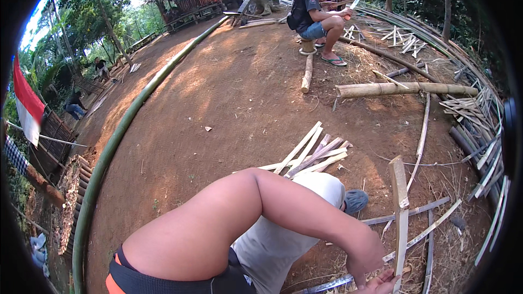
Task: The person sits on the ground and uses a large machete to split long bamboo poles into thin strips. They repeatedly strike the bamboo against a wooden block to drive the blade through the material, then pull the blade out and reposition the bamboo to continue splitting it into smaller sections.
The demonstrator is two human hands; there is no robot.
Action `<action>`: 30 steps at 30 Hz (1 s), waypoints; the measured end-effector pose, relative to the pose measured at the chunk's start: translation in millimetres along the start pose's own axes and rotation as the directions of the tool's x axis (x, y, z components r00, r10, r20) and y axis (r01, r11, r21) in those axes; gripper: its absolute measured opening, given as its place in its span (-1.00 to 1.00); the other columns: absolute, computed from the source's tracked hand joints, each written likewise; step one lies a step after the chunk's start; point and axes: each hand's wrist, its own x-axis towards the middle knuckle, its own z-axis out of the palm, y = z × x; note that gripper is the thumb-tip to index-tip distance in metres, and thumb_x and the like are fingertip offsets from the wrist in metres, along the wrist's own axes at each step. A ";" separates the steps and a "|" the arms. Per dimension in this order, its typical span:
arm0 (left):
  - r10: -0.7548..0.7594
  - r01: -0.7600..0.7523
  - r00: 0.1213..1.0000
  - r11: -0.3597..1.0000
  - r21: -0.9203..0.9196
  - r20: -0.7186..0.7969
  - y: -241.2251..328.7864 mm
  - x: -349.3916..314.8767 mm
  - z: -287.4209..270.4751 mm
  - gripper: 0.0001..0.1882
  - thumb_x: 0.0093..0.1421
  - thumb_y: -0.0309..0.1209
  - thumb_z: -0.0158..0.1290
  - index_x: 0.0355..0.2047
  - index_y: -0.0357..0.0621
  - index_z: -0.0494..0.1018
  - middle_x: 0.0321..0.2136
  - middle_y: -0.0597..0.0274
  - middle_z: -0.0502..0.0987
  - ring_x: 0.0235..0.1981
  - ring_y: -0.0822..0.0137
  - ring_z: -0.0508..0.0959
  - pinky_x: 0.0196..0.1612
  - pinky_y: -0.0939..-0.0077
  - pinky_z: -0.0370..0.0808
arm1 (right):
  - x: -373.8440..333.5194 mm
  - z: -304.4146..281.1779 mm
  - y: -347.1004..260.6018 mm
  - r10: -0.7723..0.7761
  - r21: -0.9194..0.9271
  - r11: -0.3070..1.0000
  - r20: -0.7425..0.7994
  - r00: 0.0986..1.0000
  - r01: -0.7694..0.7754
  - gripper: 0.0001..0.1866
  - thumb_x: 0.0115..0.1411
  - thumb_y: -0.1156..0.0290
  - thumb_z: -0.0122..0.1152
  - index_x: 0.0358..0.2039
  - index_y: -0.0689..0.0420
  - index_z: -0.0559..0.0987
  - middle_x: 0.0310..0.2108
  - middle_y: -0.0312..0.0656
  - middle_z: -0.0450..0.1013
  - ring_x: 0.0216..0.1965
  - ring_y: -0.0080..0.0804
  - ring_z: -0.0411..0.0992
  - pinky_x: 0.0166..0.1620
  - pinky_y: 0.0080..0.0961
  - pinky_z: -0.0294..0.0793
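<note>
My bare left arm bends at the elbow and reaches across to the lower right. My left hand (366, 256) hangs palm-down with its fingers curled; what they hold, if anything, is hidden. Below it my right hand (383, 283) shows in part at the lower edge, its fingers closed on the low end of a bamboo slat (401, 223). This slat stands nearly upright, with a brownish top and a paler split face. Close to my left fingertips runs a narrow shiny length (329, 283), a blade or a strip, I cannot tell which.
Split bamboo slats (313, 155) lie in a pile beyond my light-clothed knee (321, 183). A thick bamboo pole (406, 89) lies farther off, near a seated person (313, 11) with a knife. Loose strips cover the right side. A long green pole (111, 147) curves along the left.
</note>
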 end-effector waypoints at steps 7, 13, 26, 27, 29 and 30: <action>-0.139 0.032 0.849 0.977 -0.213 -0.510 -56.0 -30.3 -80.1 0.25 0.01 0.41 0.10 0.14 -0.74 0.08 0.09 -0.44 0.29 0.15 -0.20 0.35 0.15 0.15 0.41 | -6.7 16.7 3.4 -0.078 0.107 0.991 0.023 0.997 0.076 -0.58 0.39 0.46 0.01 0.04 0.63 0.27 -0.01 0.23 0.42 0.00 -0.13 0.50 0.11 -0.52 0.59; -0.168 -0.740 0.386 0.531 -0.413 -0.907 -82.7 -34.2 -86.2 0.14 0.10 0.39 0.01 0.31 -0.35 -0.07 0.12 -0.19 0.27 0.16 0.06 0.38 0.17 0.19 0.42 | -45.1 37.8 33.7 0.019 0.145 0.989 0.070 0.997 -0.029 -0.63 0.35 0.43 0.09 -0.04 0.54 0.37 -0.11 0.14 0.48 -0.09 -0.24 0.55 0.00 -0.55 0.67; -0.554 -0.943 0.216 0.095 -0.318 -0.804 -58.1 -58.1 -93.3 -0.47 0.40 0.09 -0.22 -0.56 -0.03 0.27 -0.81 0.46 0.08 -0.84 0.58 0.08 -0.72 0.64 0.10 | -20.0 -15.0 50.1 0.051 -0.304 0.952 0.015 0.999 -0.044 -0.56 0.45 0.16 -0.10 0.09 0.29 0.34 -0.12 0.06 0.53 -0.14 -0.22 0.58 -0.18 -0.43 0.67; -0.601 -0.942 0.161 0.143 -0.303 -0.783 -60.0 -67.1 -95.4 -0.47 0.39 0.10 -0.21 -0.57 -0.02 0.26 -0.80 0.48 0.08 -0.84 0.60 0.06 -0.73 0.65 0.08 | -10.9 -27.6 39.8 0.010 -0.347 0.938 -0.001 1.000 -0.010 -0.58 0.45 0.18 -0.11 0.11 0.27 0.33 -0.12 0.06 0.53 -0.14 -0.21 0.58 -0.20 -0.43 0.67; -0.620 -0.956 0.118 0.141 -0.259 -0.776 -68.8 -85.8 -96.9 -0.46 0.38 0.11 -0.20 -0.57 -0.01 0.26 -0.79 0.49 0.10 -0.84 0.61 0.07 -0.74 0.65 0.07 | 11.0 -56.5 7.6 -0.243 -0.343 0.919 -0.103 0.964 0.195 -0.58 0.44 0.23 -0.12 0.17 0.24 0.28 -0.15 0.08 0.53 -0.17 -0.17 0.58 -0.25 -0.40 0.66; -0.623 -0.958 0.087 0.161 -0.237 -0.777 -71.6 -94.1 -99.7 -0.46 0.38 0.12 -0.19 -0.57 -0.01 0.26 -0.79 0.49 0.10 -0.84 0.61 0.07 -0.74 0.65 0.07 | 20.0 -68.1 -7.8 -0.384 -0.343 0.893 -0.240 0.892 0.292 -0.60 0.44 0.27 -0.13 0.14 0.28 0.26 -0.13 0.13 0.52 -0.18 -0.15 0.59 -0.24 -0.39 0.68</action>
